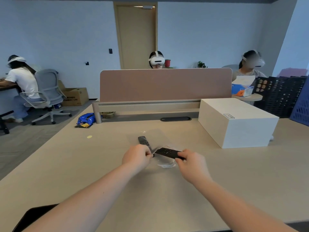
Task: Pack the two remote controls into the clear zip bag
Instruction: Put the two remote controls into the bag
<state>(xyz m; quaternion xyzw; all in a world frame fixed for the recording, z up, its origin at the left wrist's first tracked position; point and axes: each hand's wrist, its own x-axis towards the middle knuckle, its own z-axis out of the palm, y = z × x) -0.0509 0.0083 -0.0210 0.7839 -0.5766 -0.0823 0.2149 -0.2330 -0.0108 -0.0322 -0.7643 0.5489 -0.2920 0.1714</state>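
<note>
Two black remote controls are at the middle of the beige table (83, 164). One remote (143, 140) lies angled beyond my left hand, seemingly inside the clear zip bag (151, 137), whose body stretches away from me. My left hand (136, 157) pinches the bag's near edge. The second remote (168, 152) is held at its near end by my right hand (192, 162), its far end pointing at the bag's mouth between my hands. A crumpled piece of clear plastic (167, 164) lies under that remote.
A large white box (237, 121) stands on the table to the right. A pink divider screen (165, 84) runs along the far edge, with people in headsets behind it. A yellow dot (89, 136) and a blue snack bag (85, 120) lie far left.
</note>
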